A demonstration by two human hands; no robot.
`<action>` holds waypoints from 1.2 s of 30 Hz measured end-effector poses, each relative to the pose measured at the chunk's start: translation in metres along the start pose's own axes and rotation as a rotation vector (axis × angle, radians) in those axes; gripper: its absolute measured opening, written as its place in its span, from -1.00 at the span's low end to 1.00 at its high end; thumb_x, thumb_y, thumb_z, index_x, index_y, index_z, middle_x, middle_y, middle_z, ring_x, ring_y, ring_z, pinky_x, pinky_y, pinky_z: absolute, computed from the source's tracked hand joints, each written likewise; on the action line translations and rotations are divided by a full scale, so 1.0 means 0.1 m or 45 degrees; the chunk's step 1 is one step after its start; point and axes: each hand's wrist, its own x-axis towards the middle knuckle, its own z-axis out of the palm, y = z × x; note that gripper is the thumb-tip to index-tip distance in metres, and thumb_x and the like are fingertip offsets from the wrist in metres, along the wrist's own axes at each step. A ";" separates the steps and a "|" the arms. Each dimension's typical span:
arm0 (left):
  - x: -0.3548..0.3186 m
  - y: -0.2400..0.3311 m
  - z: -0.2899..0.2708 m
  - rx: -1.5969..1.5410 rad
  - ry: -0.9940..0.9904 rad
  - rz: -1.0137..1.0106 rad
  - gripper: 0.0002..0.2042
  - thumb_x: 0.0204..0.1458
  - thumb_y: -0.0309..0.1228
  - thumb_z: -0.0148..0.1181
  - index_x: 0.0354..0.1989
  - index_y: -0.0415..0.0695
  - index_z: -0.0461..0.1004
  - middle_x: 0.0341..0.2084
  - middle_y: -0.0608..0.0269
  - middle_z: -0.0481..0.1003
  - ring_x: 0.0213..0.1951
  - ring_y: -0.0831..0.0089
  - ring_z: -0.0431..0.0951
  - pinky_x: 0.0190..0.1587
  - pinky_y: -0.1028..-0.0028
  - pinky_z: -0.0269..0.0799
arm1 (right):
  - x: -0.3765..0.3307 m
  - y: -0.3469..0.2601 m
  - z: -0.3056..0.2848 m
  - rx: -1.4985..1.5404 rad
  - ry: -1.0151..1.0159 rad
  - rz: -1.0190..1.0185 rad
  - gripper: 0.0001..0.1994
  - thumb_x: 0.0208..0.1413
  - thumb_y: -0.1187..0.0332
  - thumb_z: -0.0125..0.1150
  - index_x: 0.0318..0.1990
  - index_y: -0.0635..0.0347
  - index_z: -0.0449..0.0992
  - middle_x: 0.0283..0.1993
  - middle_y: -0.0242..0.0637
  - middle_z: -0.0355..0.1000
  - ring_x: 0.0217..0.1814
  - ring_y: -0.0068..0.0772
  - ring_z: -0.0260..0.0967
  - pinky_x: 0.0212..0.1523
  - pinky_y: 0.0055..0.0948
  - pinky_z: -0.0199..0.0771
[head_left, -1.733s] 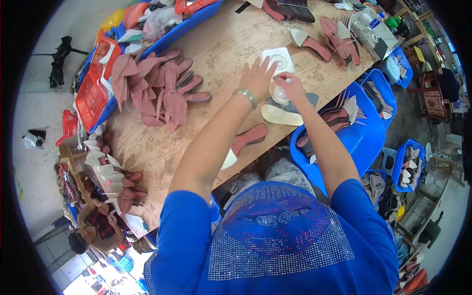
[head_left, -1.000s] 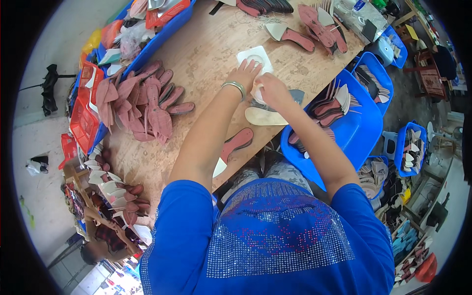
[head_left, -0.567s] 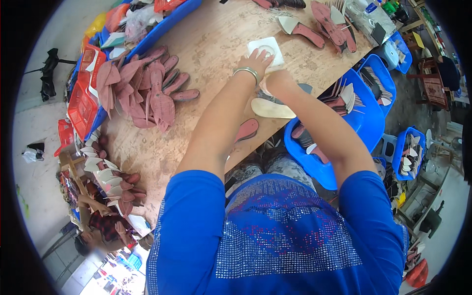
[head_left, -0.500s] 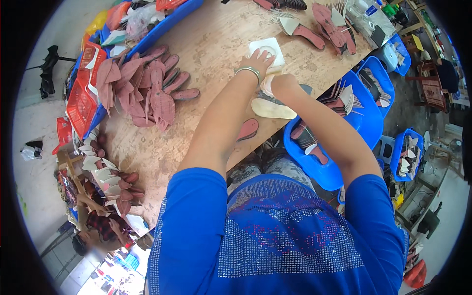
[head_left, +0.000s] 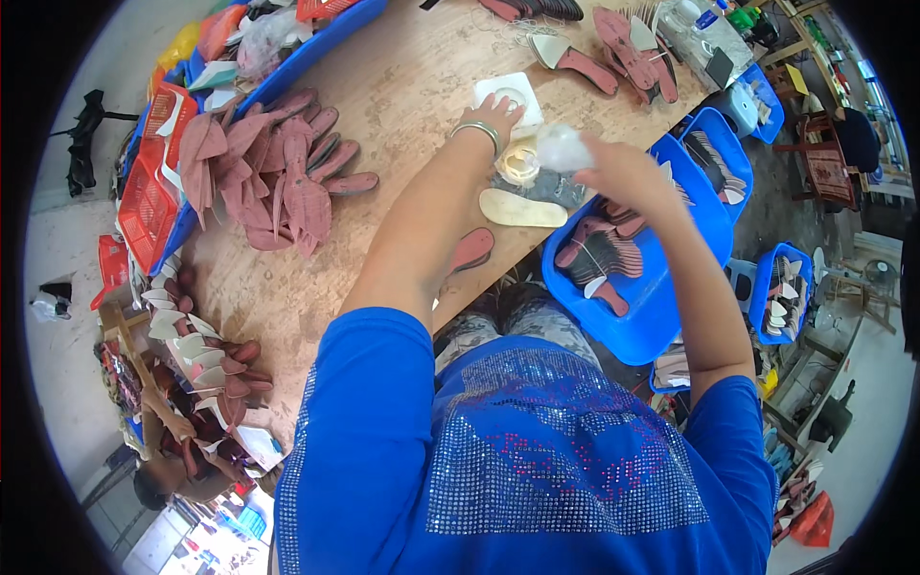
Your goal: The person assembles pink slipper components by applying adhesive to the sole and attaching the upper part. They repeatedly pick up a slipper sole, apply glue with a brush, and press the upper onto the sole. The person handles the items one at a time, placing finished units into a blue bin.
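Since half a second ago the right hand (head_left: 613,172) has lifted off the desk (head_left: 402,105) and now hangs above its front edge, fingers closed around a blurred whitish wad (head_left: 563,149), while the left hand (head_left: 494,115) has stayed flat, fingers spread, on the white square pad (head_left: 508,96). Just in front of that left hand sits a small round glue pot (head_left: 520,165) on a grey patch, and the cream insole (head_left: 522,208) lies beside it, close to the desk's near edge. A single reddish-brown insole (head_left: 471,251) rests at the very edge, partly under the left forearm. Left of the arms a loose heap of reddish-brown insoles (head_left: 278,177) covers much of the desk, with bare wood between it and the work spot. More insoles with pale tips (head_left: 575,59) lie along the far side. Right of the desk edge a blue tub (head_left: 661,316) holds dark insoles directly beneath the raised right hand, and further blue tubs (head_left: 719,144) crowd beyond it. Red baskets (head_left: 149,206) line the left edge, so free room is mainly the strip of wood in the middle.
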 end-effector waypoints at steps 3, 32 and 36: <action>0.01 -0.06 0.09 -0.007 0.032 0.002 -0.17 -0.04 -0.67 0.00 0.41 0.26 -0.14 0.42 0.30 -0.19 0.42 0.26 -0.17 0.26 0.21 0.18 | 0.03 0.44 0.02 0.107 0.135 0.102 -0.39 -0.05 0.10 0.27 0.15 0.20 0.30 -0.11 0.09 0.48 -0.05 0.04 0.45 -0.06 -0.12 0.43; -2.12 0.17 1.38 -1.171 0.593 -0.189 -0.39 0.08 -0.45 0.11 0.32 -0.15 0.05 0.27 -0.13 0.12 0.31 0.06 0.12 0.32 0.30 0.06 | 1.51 1.44 1.20 -0.472 0.008 -0.055 -0.59 0.06 0.00 0.11 -0.12 0.11 0.55 -0.14 -0.10 0.52 -0.05 -0.04 0.45 -0.05 -0.12 0.41; -2.70 0.33 1.50 -1.168 0.721 -0.273 -0.44 0.07 -0.43 0.12 0.27 -0.20 0.15 0.23 -0.09 0.20 0.27 0.06 0.19 0.27 0.27 0.14 | 1.22 0.44 0.81 -0.247 0.216 -0.020 -0.51 0.02 -0.13 0.14 -0.17 0.15 0.55 -0.19 -0.06 0.53 -0.09 -0.06 0.47 -0.08 -0.09 0.42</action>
